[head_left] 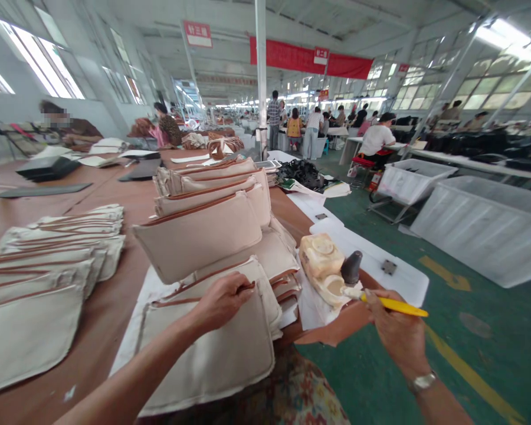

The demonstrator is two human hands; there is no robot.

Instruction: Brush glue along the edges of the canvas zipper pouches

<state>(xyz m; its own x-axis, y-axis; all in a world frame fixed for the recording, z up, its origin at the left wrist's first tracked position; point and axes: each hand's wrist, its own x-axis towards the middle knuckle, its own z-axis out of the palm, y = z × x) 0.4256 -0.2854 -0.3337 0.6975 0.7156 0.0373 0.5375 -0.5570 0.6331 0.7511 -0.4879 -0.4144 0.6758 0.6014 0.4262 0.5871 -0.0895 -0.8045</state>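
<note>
My right hand [393,330] is closed around a brush with a yellow handle [400,306]. The brush's pale tip reaches the opening of a glue-stained, cream-coloured container [322,260] at the table's right edge. A dark, cone-shaped object [351,267] stands beside that container. Over the nearest cream fabric panel [212,348], my left hand [225,300] has its fingers curled together at the brown-trimmed top edge. Whatever lies between those fingers is too small to make out. Behind it, more brown-edged cream panels [203,236] stand and lie in a stack.
Overlapping cream panels [35,330] cover the brown table [92,295] at left. Dark sheets [48,168] lie farther back. Large white bins [487,230] stand on the green floor at right. Several people work in the background, one seated in white [376,141].
</note>
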